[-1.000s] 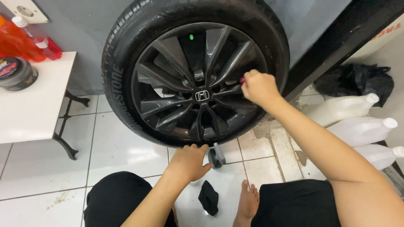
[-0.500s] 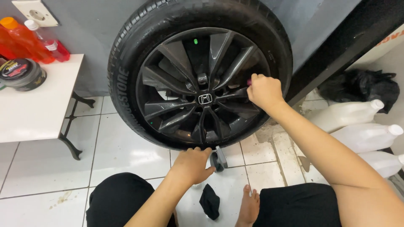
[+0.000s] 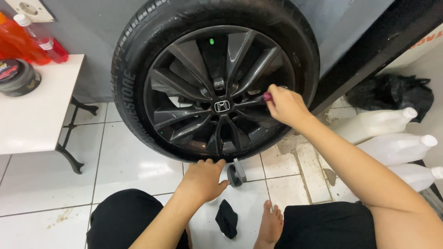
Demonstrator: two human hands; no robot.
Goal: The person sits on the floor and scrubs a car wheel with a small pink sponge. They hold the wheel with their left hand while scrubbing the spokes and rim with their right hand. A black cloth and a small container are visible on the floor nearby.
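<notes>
A car wheel stands upright against the grey wall, a black tyre (image 3: 138,60) around a dark spoked alloy rim (image 3: 194,92). My right hand (image 3: 287,107) is closed on a small tool with a red tip (image 3: 267,96), pressed to a spoke right of the hub. My left hand (image 3: 203,179) rests palm down on the floor at the tyre's lower edge, its fingertips touching the rubber, holding nothing. I sit on the floor in black shorts, one bare foot (image 3: 270,226) forward.
A white table (image 3: 32,115) at left carries a round tin (image 3: 18,77) and red and orange bottles (image 3: 27,44). Three white plastic jugs (image 3: 392,147) lie at right, a black bag (image 3: 397,94) behind them. A black cloth (image 3: 227,217) and a small round pad (image 3: 236,173) lie on the tiles.
My right hand with the tool has slid down and slightly left along the spoke toward the hub. The left hand has stayed put by the tyre's bottom.
</notes>
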